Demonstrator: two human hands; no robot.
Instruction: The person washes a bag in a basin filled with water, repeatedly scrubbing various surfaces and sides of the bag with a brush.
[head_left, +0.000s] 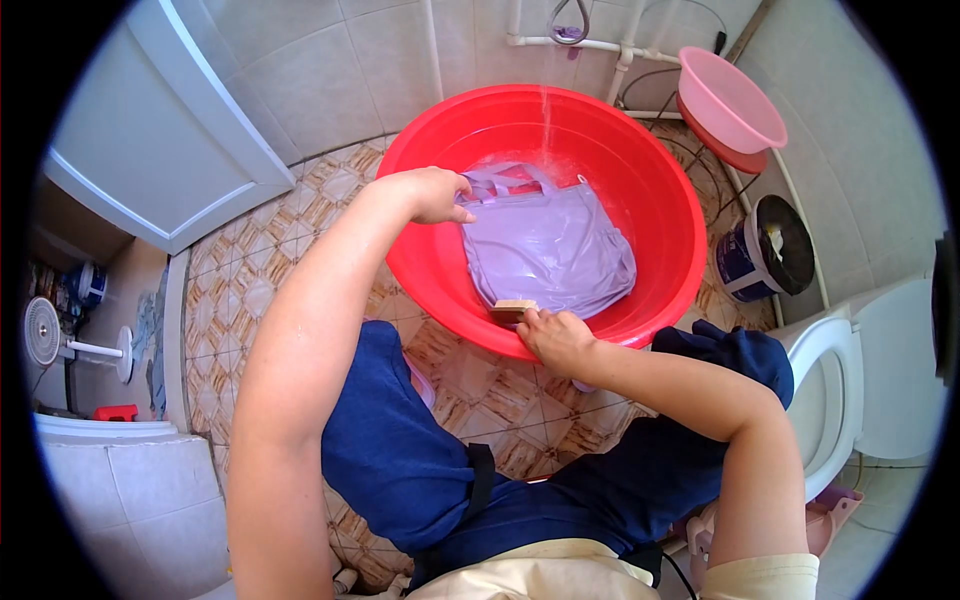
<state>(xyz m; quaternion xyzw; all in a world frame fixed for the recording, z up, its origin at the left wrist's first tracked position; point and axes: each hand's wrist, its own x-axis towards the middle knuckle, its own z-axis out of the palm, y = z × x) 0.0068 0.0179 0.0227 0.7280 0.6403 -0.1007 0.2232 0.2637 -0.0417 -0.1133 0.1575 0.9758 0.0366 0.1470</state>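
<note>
A light purple cloth bag [545, 250] with handles lies wet in a large red basin [660, 200]. At the bag's upper left corner is my left hand [438, 195], its thumb and fingers around the edge by the handle; part of that grip is hidden. My right hand [560, 338] is closed on a scrubbing brush [514, 309] with a wooden back, at the near rim of the basin by the bag's lower edge. A thin stream of water [546, 125] falls into the basin behind the bag.
A pink basin [733, 98] rests at the back right, above a bucket [742, 262]. The toilet [830, 400] stands to the right. At left are a white door [165, 120] and a fan [42, 331]. Pipes [600, 44] run along the back wall.
</note>
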